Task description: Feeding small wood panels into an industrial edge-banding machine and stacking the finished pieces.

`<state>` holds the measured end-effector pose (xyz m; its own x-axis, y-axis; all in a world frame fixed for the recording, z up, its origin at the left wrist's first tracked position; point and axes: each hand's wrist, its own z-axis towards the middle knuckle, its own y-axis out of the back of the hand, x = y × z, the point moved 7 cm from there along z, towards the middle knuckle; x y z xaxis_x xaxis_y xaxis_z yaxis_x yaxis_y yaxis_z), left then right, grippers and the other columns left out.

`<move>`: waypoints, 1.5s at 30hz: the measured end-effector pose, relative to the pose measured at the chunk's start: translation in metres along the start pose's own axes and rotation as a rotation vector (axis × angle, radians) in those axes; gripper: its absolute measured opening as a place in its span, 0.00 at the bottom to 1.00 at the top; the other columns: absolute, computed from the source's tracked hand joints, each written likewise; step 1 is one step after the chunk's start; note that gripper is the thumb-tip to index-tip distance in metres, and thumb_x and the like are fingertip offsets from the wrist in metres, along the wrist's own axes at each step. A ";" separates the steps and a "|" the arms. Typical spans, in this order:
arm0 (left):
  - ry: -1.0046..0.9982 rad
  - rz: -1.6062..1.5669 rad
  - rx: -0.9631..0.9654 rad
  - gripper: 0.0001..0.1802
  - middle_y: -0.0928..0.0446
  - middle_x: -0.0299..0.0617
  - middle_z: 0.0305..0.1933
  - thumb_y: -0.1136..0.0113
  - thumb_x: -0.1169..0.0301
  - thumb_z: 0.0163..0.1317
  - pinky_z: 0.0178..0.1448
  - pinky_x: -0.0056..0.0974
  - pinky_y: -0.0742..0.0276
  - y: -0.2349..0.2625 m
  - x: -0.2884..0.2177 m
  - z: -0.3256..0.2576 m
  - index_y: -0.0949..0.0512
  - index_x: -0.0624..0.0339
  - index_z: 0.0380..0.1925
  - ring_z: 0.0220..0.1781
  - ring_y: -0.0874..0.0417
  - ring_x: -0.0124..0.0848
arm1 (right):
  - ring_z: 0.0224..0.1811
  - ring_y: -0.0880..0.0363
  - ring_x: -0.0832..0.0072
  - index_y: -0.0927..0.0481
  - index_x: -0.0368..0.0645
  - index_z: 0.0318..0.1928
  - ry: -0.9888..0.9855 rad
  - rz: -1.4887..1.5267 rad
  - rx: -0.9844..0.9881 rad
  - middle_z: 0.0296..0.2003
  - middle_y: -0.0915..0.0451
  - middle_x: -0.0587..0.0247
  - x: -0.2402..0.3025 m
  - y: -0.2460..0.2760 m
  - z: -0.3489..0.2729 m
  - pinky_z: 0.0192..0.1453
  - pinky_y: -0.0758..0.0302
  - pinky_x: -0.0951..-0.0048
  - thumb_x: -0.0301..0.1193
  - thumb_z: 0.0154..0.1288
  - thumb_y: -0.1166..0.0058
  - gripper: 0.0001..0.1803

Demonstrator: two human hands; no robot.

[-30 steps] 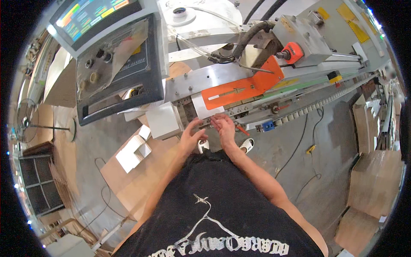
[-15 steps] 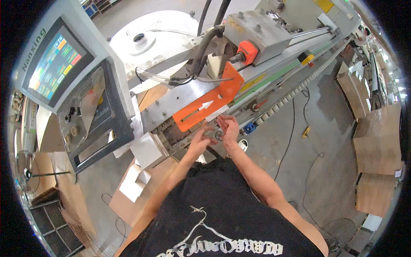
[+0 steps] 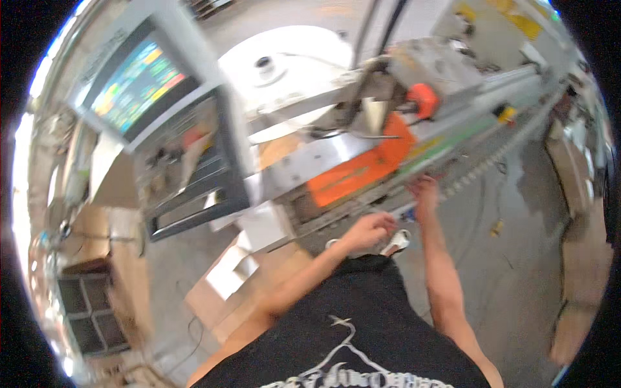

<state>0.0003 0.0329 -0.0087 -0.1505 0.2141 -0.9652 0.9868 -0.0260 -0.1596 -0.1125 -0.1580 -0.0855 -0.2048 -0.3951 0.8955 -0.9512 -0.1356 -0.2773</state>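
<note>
My left hand [image 3: 372, 231] is held in front of the machine's near edge, its fingers curled in; whether anything is inside them is hidden. Farther right, my right hand [image 3: 424, 195] reaches up to the machine's front rail, close to a small red part. Motion blur smears its fingers, and no held thing can be made out. Beyond both hands lies an orange metal plate [image 3: 352, 174] on the machine bed. A small blue part [image 3: 409, 214] shows between the two hands.
A control panel with a lit screen [image 3: 139, 87] stands at the left. White pieces [image 3: 231, 271] lie on a cardboard sheet below it. A red-orange knob [image 3: 423, 101] sits beyond the plate. Cables cross the floor at right, beside cardboard boxes [image 3: 585, 258].
The whole view has shifted, moving the machine rightward in the picture. My hands, close together before, are now apart, with the right one farther along the rail. The white strip by the orange plate no longer shows.
</note>
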 end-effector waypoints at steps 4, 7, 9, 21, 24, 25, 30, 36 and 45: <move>-0.028 -0.006 -0.171 0.19 0.20 0.41 0.42 0.54 0.82 0.54 0.50 0.35 0.22 0.019 -0.041 -0.082 0.25 0.63 0.47 0.43 0.19 0.28 | 0.45 0.21 0.70 0.25 0.42 0.47 -0.109 0.077 -0.084 0.42 0.21 0.61 0.004 0.000 -0.038 0.46 0.24 0.66 0.29 0.64 0.54 0.12; 0.124 0.154 -0.486 0.18 0.19 0.43 0.43 0.54 0.85 0.55 0.51 0.35 0.23 0.053 -0.089 -0.155 0.24 0.63 0.45 0.43 0.18 0.30 | 0.41 0.19 0.72 0.24 0.42 0.43 -0.272 -0.100 0.290 0.41 0.19 0.61 -0.037 -0.034 -0.081 0.43 0.25 0.71 0.30 0.64 0.52 0.10; 0.132 0.332 -0.813 0.16 0.19 0.46 0.43 0.54 0.85 0.57 0.48 0.35 0.23 0.093 -0.047 -0.217 0.23 0.64 0.43 0.43 0.17 0.33 | 0.38 0.18 0.72 0.23 0.39 0.43 -0.328 -0.232 0.512 0.40 0.19 0.60 -0.047 -0.093 -0.129 0.40 0.24 0.73 0.29 0.65 0.52 0.10; 0.111 0.554 -1.416 0.15 0.23 0.44 0.48 0.48 0.83 0.55 0.40 0.36 0.25 0.144 -0.038 -0.287 0.23 0.62 0.44 0.48 0.23 0.38 | 0.49 0.21 0.67 0.25 0.40 0.56 -0.044 -0.665 1.058 0.52 0.22 0.57 -0.073 -0.255 -0.230 0.55 0.26 0.69 0.31 0.64 0.49 0.20; 0.067 0.584 -1.491 0.15 0.23 0.43 0.49 0.47 0.82 0.56 0.39 0.36 0.26 0.139 -0.045 -0.281 0.22 0.61 0.44 0.48 0.24 0.37 | 0.50 0.21 0.67 0.25 0.40 0.56 -0.104 -0.654 1.042 0.52 0.22 0.57 -0.075 -0.244 -0.230 0.55 0.26 0.68 0.32 0.64 0.48 0.20; 0.068 0.610 -1.505 0.15 0.23 0.43 0.49 0.47 0.81 0.56 0.39 0.36 0.26 0.143 -0.039 -0.284 0.22 0.60 0.44 0.47 0.23 0.37 | 0.50 0.21 0.66 0.24 0.41 0.55 -0.074 -0.667 1.049 0.51 0.22 0.55 -0.074 -0.244 -0.231 0.55 0.25 0.67 0.32 0.64 0.47 0.20; 0.051 0.426 -1.502 0.16 0.22 0.41 0.43 0.48 0.79 0.57 0.38 0.31 0.28 0.157 -0.024 -0.289 0.21 0.59 0.45 0.40 0.23 0.27 | 0.47 0.20 0.66 0.24 0.41 0.56 0.044 -0.699 1.032 0.49 0.21 0.54 -0.064 -0.240 -0.231 0.53 0.25 0.68 0.31 0.64 0.48 0.20; -0.013 0.264 -1.356 0.14 0.21 0.39 0.46 0.47 0.78 0.58 0.40 0.32 0.27 0.136 -0.041 -0.254 0.21 0.56 0.44 0.41 0.22 0.26 | 0.42 0.19 0.73 0.24 0.38 0.55 -0.131 -0.425 0.933 0.44 0.18 0.56 -0.062 -0.201 -0.212 0.46 0.22 0.71 0.28 0.63 0.49 0.19; -0.027 0.476 -1.073 0.16 0.21 0.50 0.35 0.41 0.70 0.55 0.41 0.41 0.26 0.114 -0.034 -0.162 0.24 0.59 0.45 0.36 0.20 0.39 | 0.39 0.20 0.78 0.24 0.32 0.55 0.011 -0.469 0.637 0.44 0.19 0.59 -0.052 -0.141 -0.152 0.38 0.24 0.76 0.25 0.62 0.52 0.20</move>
<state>0.1276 0.1812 0.0397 0.2587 0.3837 -0.8865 0.4864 0.7411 0.4628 -0.0029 0.0192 -0.0399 0.1793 -0.1598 0.9707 -0.6244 -0.7810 -0.0132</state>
